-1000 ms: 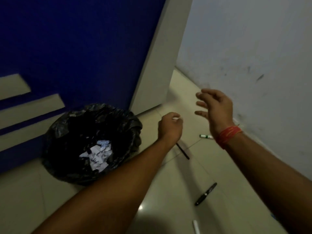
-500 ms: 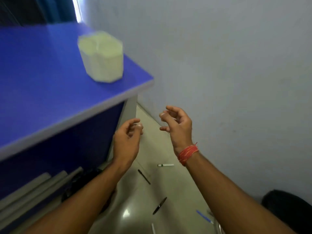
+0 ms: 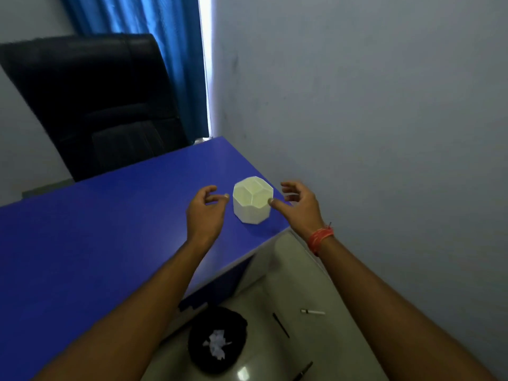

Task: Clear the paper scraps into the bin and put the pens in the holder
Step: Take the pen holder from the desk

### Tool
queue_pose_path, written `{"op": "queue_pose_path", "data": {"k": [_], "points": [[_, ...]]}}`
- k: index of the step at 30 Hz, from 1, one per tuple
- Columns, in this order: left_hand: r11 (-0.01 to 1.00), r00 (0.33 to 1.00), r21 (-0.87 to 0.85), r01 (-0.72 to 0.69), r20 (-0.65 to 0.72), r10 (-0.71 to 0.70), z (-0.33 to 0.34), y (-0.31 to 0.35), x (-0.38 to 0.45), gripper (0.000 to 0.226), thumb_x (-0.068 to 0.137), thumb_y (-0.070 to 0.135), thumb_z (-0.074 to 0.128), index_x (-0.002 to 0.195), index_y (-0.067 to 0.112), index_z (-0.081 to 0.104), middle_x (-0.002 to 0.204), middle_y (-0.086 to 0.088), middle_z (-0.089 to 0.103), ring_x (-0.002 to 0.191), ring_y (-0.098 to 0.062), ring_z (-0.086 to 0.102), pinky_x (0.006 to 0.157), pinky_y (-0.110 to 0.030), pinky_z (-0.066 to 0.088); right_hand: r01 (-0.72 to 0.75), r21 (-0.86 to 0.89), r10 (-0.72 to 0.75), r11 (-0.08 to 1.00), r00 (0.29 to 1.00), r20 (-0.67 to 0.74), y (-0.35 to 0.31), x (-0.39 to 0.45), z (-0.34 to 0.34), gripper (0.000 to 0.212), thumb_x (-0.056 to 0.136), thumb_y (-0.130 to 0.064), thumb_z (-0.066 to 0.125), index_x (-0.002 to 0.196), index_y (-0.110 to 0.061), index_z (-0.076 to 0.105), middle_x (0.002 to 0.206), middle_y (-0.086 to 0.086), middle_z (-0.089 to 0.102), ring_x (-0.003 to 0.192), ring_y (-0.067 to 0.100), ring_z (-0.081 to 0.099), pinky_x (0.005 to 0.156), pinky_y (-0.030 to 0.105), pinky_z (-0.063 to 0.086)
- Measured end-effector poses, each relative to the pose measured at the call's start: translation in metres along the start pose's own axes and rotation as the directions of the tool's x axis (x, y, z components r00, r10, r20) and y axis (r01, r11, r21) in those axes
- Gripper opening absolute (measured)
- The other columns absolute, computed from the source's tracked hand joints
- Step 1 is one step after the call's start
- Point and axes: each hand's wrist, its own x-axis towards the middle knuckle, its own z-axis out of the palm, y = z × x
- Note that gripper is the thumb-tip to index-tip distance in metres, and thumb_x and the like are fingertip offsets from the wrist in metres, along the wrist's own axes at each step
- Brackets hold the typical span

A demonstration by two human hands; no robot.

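The desk (image 3: 110,229) is deep blue. The holder (image 3: 252,200) on it is pale cream-white. The chair (image 3: 90,105) is black, the curtain (image 3: 154,50) blue. The bin (image 3: 217,339) is black with white scraps (image 3: 217,343). A red band (image 3: 320,237) circles the right wrist.

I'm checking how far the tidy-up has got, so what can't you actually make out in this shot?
- Holder, head view: its depth hides the compartment floors.
- Bin: only the top scraps show; the dark liner swallows the rest.
- Lowest pen: cut by the bottom edge.
- Right hand: thumb contact with the holder unclear.
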Motion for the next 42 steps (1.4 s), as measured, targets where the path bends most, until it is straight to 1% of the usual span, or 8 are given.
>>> {"op": "queue_pose_path", "data": {"k": [3,7,12,18,32,37,40,42], "points": [[0.997,0.994,0.037,0.071,0.075,-0.073,0.005,-0.025,0.043,0.045,0.089,0.027,0.069,0.13,0.018,0.056,0.121,-0.002,0.065,0.095,-0.013,0.06,0.08,-0.028,0.051,0.004,-0.263,0.017,0.965,0.997,0.078,0.018,0.039,0.043,0.075,0.068,-0.032,0.084,0.133,-0.02,0.048,0.138,0.005,0.04,0.123,0.025,0.047,0.106,0.04,0.044],[0.994,0.985,0.032,0.102,0.133,-0.106,0.017,-0.061,0.084,0.048,0.087,0.021,0.072,0.132,0.015,0.055,0.127,-0.005,0.062,0.1,-0.014,0.059,0.084,-0.027,0.049,-0.011,-0.621,0.148,0.784,0.974,0.17,0.05,0.086,0.09,0.109,0.06,-0.051,0.083,0.147,-0.032,0.021,0.159,0.005,-0.012,0.147,0.037,0.003,0.113,0.055,0.029],[0.992,0.975,0.03,0.124,0.183,-0.127,0.037,-0.08,0.118,0.052,0.086,0.02,0.073,0.134,0.016,0.053,0.134,-0.007,0.059,0.117,-0.024,0.06,0.094,-0.036,0.051,-0.1,-0.663,0.297,0.742,0.935,0.192,0.086,0.11,0.113,0.099,0.054,-0.054,0.085,0.137,-0.037,0.035,0.156,0.001,-0.028,0.147,0.04,-0.008,0.112,0.061,0.028],[0.991,0.965,0.034,0.126,0.227,-0.131,0.055,-0.081,0.131,0.053,0.086,0.02,0.073,0.135,0.016,0.052,0.135,-0.006,0.058,0.118,-0.025,0.059,0.093,-0.035,0.05,-0.114,-0.628,0.228,0.77,0.968,0.105,0.095,0.114,0.122,0.069,0.063,-0.044,0.084,0.122,-0.024,0.052,0.157,0.009,0.004,0.135,0.037,0.032,0.108,0.043,0.039],[0.998,0.941,0.025,0.049,0.335,-0.054,0.11,-0.042,0.055,0.048,0.087,0.023,0.072,0.131,0.02,0.054,0.13,-0.002,0.06,0.109,-0.022,0.063,0.089,-0.041,0.056,-0.191,-0.495,0.146,0.848,0.981,-0.129,0.108,0.041,-0.025,0.072,0.057,-0.043,0.087,0.118,-0.018,0.057,0.145,0.006,0.032,0.12,0.033,0.049,0.102,0.041,0.046],[0.998,0.919,0.019,0.065,0.388,-0.067,0.161,-0.05,-0.025,0.047,0.086,0.018,0.072,0.13,0.013,0.057,0.125,-0.007,0.063,0.1,-0.018,0.062,0.088,-0.032,0.054,-0.322,-0.497,0.24,0.806,0.945,-0.223,0.159,-0.031,-0.105,0.073,0.053,-0.042,0.089,0.115,-0.015,0.06,0.14,0.01,0.037,0.115,0.036,0.053,0.101,0.039,0.045],[0.994,0.881,0.035,0.108,0.459,-0.112,0.2,-0.094,-0.074,0.048,0.086,0.017,0.071,0.131,0.014,0.056,0.124,-0.003,0.062,0.106,-0.016,0.061,0.08,-0.019,0.049,-0.388,-0.487,0.303,0.782,0.92,-0.248,0.218,-0.072,-0.127,0.072,0.052,-0.043,0.089,0.113,-0.016,0.06,0.139,0.008,0.038,0.114,0.035,0.054,0.1,0.042,0.047],[0.988,0.85,0.063,0.142,0.503,-0.155,0.234,-0.15,-0.102,0.046,0.085,0.02,0.072,0.129,0.019,0.057,0.123,0.0,0.062,0.11,-0.017,0.062,0.085,-0.023,0.052,-0.449,-0.444,0.362,0.776,0.892,-0.27,0.279,-0.098,-0.127,0.07,0.053,-0.044,0.089,0.111,-0.018,0.059,0.138,0.006,0.038,0.114,0.034,0.053,0.099,0.043,0.047]]}}
